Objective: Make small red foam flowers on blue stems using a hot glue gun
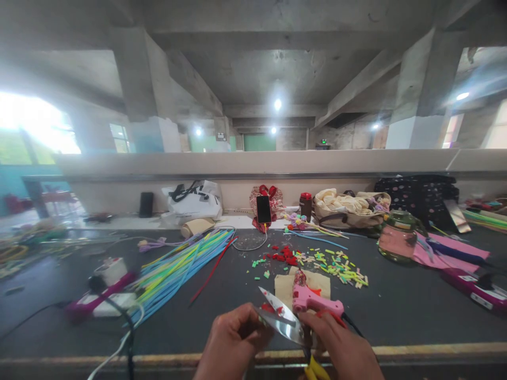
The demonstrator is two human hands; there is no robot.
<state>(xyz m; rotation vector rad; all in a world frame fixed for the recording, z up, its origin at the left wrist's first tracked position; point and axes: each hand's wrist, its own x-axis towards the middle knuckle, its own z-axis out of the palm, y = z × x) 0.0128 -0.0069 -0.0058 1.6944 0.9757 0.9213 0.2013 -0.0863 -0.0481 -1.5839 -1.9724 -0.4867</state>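
Note:
My right hand (340, 345) is closed on a pair of scissors (279, 316) with yellow handles; the steel blades are parted and point up and left. My left hand (232, 340) is closed in a pinch beside the blades, on something small that I cannot make out; red bits show at the blades. A pink glue gun (312, 300) lies just beyond my right hand, on a piece of brown cardboard (283, 287).
A bundle of coloured sticks (178, 269) fans across the dark table (396, 306) at left, beside a power strip (101, 301) with cables. Several cut coloured pieces (332, 264) lie scattered mid-table. A phone (263, 209), bags and a jar (398, 237) stand farther back.

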